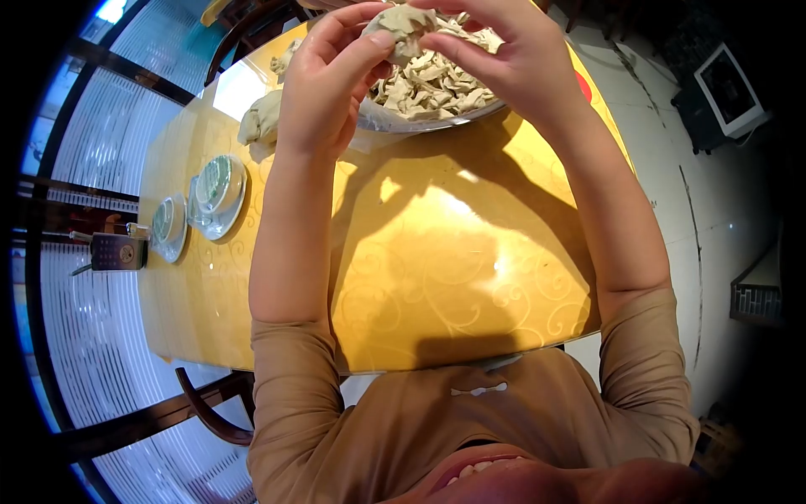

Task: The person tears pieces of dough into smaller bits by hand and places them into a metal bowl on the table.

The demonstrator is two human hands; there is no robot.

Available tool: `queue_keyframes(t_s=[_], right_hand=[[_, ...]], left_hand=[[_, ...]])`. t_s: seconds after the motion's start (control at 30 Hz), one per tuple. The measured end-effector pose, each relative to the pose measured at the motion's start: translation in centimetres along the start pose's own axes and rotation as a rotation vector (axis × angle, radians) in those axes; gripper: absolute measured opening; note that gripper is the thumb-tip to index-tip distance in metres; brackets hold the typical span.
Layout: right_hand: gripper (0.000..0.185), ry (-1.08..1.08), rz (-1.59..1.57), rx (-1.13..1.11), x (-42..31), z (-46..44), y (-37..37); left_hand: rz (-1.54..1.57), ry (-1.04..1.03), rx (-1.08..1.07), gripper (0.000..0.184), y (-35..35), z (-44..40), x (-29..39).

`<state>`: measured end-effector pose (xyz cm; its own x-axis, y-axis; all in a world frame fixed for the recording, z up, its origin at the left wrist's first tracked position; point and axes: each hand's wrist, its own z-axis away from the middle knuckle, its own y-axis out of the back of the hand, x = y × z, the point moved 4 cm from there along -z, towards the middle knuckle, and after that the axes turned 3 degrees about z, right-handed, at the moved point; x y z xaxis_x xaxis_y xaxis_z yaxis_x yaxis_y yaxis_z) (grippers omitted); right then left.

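Head view is showing the left hand [317, 80], which is gripping a dough lump [401, 35] between thumb and fingers above the bowl [424, 126] of dough pieces [435, 91]; the right hand [514, 44] is pinching the lump's edge.

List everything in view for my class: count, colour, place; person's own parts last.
table: 1, yellow, centre
bowl: 1, whitish, far table
torn pieces: many, beige, in bowl
held lump: 1, beige, upper centre
other lumps: 2 visible, beige, table left
tableware sets: 2, white/green, table left
device: 1, dark, far left
chairs: 2 partial, dark, left
striped panes: several, pale, left
appliance: 1, dark and white, right
shirt: 1, brown, bottom
left hand: 1, bare, top
right hand: 1, bare, top
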<state>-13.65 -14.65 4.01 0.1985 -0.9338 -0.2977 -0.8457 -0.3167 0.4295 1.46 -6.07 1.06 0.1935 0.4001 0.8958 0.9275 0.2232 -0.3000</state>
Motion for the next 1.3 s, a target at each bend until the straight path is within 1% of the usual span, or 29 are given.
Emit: queue_keyframes(t_s=[0.07, 0.1, 0.2, 0.23, 0.33, 0.43, 0.53, 0.63, 0.7, 0.77, 0.83, 0.93, 1.07, 1.13, 1.17, 1.27, 1.3], right_hand=[[0.030, 0.049, 0.031, -0.018, -1.1, -0.4, 0.3], [0.031, 0.077, 0.015, -0.012, -1.4, -0.4, 0.3], [0.030, -0.032, 0.023, -0.071, -0.3, 0.0, 0.0], [0.029, -0.023, 0.035, -0.062, -0.2, 0.0, 0.0], [0.027, -0.019, 0.025, -0.041, 0.2, 0.3, -0.1], [0.025, -0.049, -0.050, -0.037, 0.7, 0.3, -0.4], [0.025, -0.079, -0.080, -0.071, 0.5, 0.2, -0.2], [0.025, -0.110, -0.106, -0.112, 0.5, 0.0, -0.2], [0.025, -0.110, -0.122, -0.117, 0.7, 0.0, -0.3], [0.025, -0.208, -0.292, -0.130, 1.1, 0.1, -0.7], [0.026, -0.277, -0.405, -0.164, 1.6, 0.3, -0.9], [0.027, -0.333, -0.395, -0.144, 0.9, 0.0, -0.3], [0.026, -0.343, -0.284, -0.149, 0.6, -0.2, -0.2], [0.026, -0.341, -0.219, -0.138, 0.6, -0.3, -0.3], [0.024, -0.416, -0.249, -0.168, 0.8, -0.1, -0.6], [0.020, -0.432, -0.199, -0.105, 0.6, 0.5, -1.2], [0.022, -0.470, -0.189, -0.140, 0.8, 0.7, -1.3]], left_hand=[[-0.045, -0.016, -0.057, 0.036, -0.4, 0.2, 0.4], [-0.109, 0.016, -0.041, 0.040, -0.1, 0.4, 0.3], [-0.207, -0.035, -0.110, 0.043, -1.3, 0.6, 0.2], [-0.371, -0.071, -0.071, 0.044, -0.9, 0.5, 0.2], [-0.339, -0.235, -0.057, 0.045, -0.6, 0.6, 0.2], [-0.457, -0.219, -0.050, 0.043, -1.6, 0.9, 0.9], [-0.399, -0.266, -0.034, 0.045, -1.3, 0.6, 0.6], [-0.365, -0.264, -0.032, 0.041, -1.2, 0.5, 0.6], [-0.546, -0.338, -0.006, 0.038, -0.9, 0.6, 0.5], [-0.739, -0.403, 0.020, 0.036, -1.2, 0.6, 0.9], [-0.722, -0.424, 0.008, 0.037, -1.3, 0.5, 0.8], [-0.721, -0.438, -0.017, 0.036, -1.7, 0.7, 0.9], [-0.792, -0.498, -0.038, 0.036, -2.6, 1.1, 1.3], [-0.797, -0.533, -0.024, 0.034, -2.9, 1.0, 1.2], [-0.800, -0.543, -0.015, 0.033, -3.0, 1.1, 1.0], [-0.891, -0.579, 0.042, 0.031, -3.1, 1.4, 0.6], [-0.907, -0.581, 0.056, 0.031, -3.1, 1.4, 0.5]])
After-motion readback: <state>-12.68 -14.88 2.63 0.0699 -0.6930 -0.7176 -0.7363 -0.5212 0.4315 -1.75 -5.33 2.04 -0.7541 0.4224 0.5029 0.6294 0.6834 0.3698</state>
